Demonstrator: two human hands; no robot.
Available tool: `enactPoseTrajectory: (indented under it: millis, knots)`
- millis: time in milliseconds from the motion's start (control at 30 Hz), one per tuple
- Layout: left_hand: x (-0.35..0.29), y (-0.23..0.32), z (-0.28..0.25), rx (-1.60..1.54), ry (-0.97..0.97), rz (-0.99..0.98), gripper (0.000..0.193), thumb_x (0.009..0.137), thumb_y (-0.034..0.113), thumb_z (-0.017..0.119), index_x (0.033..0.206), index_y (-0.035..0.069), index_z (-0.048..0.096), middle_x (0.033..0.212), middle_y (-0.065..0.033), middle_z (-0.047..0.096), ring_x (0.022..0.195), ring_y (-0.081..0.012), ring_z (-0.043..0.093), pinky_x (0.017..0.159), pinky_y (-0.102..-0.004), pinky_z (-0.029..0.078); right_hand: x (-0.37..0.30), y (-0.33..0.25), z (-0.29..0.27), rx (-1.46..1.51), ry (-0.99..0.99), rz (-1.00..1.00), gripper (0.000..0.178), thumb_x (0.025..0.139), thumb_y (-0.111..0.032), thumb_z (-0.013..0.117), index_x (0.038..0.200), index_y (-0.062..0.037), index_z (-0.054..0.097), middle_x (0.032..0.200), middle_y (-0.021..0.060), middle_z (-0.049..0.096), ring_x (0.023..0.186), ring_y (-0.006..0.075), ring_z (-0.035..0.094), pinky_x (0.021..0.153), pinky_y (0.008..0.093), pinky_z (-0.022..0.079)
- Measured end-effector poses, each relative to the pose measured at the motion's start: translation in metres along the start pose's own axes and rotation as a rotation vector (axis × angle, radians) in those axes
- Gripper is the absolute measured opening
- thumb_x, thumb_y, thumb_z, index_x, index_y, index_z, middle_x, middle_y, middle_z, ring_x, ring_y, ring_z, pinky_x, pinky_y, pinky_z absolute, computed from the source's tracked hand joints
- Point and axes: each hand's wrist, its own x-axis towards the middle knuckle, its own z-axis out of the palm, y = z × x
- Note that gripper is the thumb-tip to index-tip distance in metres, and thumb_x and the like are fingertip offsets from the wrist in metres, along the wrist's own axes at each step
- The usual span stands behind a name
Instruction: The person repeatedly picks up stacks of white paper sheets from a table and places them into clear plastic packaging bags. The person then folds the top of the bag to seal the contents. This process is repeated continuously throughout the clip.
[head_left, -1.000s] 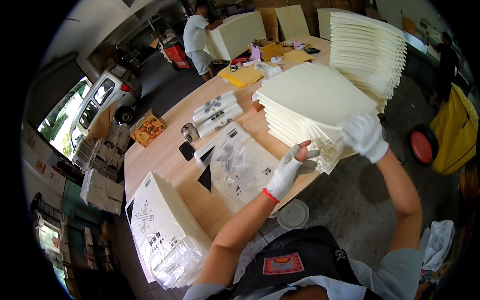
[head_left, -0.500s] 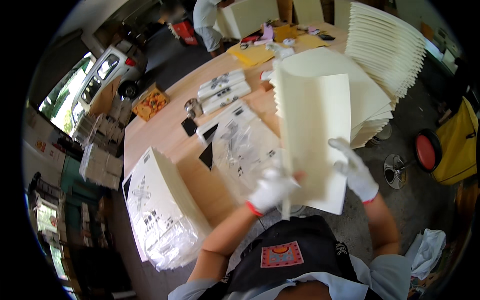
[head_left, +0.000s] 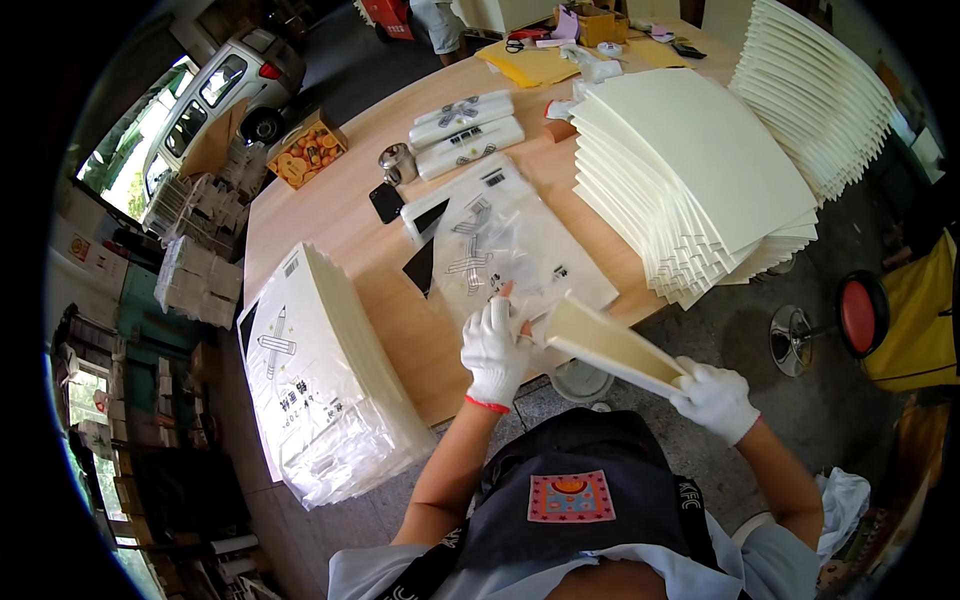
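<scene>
Both hands wear white gloves. My right hand [head_left: 714, 398] grips the near end of a thin stack of cream sheets [head_left: 608, 344], held low and tilted over the table's front edge. My left hand [head_left: 495, 350] holds the stack's far end with fingers on the clear printed plastic bags [head_left: 505, 245] that lie flat on the wooden table [head_left: 330, 215]. A fanned pile of cream sheets [head_left: 690, 175] sits on the table to the right, a taller pile [head_left: 815, 95] behind it.
A bagged bundle of cream sheets [head_left: 320, 370] lies at the table's left front. Two rolled bag packs [head_left: 465, 135], a metal cup [head_left: 397, 162] and a black phone [head_left: 386, 202] sit mid-table. A red stool [head_left: 855, 315] stands on the right. Another person [head_left: 440, 20] stands far off.
A thin stack of sheets came off the fanned pile, was swung upright in front of me, and is now lowered nearly flat toward the plastic bags at the table's front edge.
</scene>
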Motion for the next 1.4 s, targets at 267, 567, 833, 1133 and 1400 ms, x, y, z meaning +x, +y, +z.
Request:
enactPoseTrajectory:
  millis: [267,567,833,1133,1400]
  knots:
    - [-0.008,0.012,-0.045,-0.787,-0.654,-0.050,0.019,0.082,0.002,0.058,0.100,0.004,0.057,0.090,-0.0073,0.065,0.066,-0.0141,0.054,0.063,-0.0257,0.045,0.069,-0.014,0.023,0.180,-0.279,0.020,0.024,0.080,-0.032,0.056,0.086,-0.0092,0.062,0.084,0.0094,0.063,0.068,0.0294,0.064,0.059,0.0409,0.052]
    - [-0.050,0.006,-0.007,-0.679,-0.259,0.600,0.036,0.064,0.003,0.056,0.099,0.010,0.063,0.074,-0.0081,0.058,0.068,-0.0266,0.059,0.062,-0.0356,0.048,0.130,-0.006,0.073,1.501,-0.367,0.247,0.028,0.085,-0.021,0.060,0.105,-0.0024,0.064,0.090,0.0081,0.067,0.083,0.0119,0.062,0.072,0.0286,0.048]
    - [-0.021,0.009,-0.015,-0.791,-0.317,-0.004,0.032,0.078,-0.008,0.046,0.101,0.003,0.065,0.090,-0.0064,0.069,0.069,-0.0083,0.061,0.062,-0.0234,0.048,0.121,0.005,0.078,1.251,-0.237,0.286,0.027,0.085,-0.027,0.058,0.093,-0.0017,0.066,0.087,0.0137,0.066,0.081,0.0158,0.064,0.069,0.0300,0.049]
    - [0.011,0.061,-0.021,-0.767,-0.260,0.290,0.039,0.068,-0.005,0.047,0.101,0.008,0.063,0.084,-0.0085,0.063,0.075,-0.0212,0.063,0.065,-0.0311,0.049,0.157,-0.053,0.036,0.500,-0.178,0.189,0.035,0.082,-0.024,0.057,0.114,-0.0092,0.060,0.114,0.0138,0.060,0.097,0.0280,0.061,0.082,0.0364,0.049]
    - [-0.004,0.035,0.003,-0.672,-0.285,0.025,0.033,0.073,-0.003,0.051,0.101,0.010,0.061,0.088,-0.0105,0.066,0.076,-0.0228,0.066,0.069,-0.0320,0.053,0.123,-0.082,0.071,0.376,0.149,0.016,0.032,0.078,-0.026,0.065,0.106,-0.0132,0.059,0.103,0.0111,0.060,0.095,0.0259,0.059,0.083,0.0375,0.047]
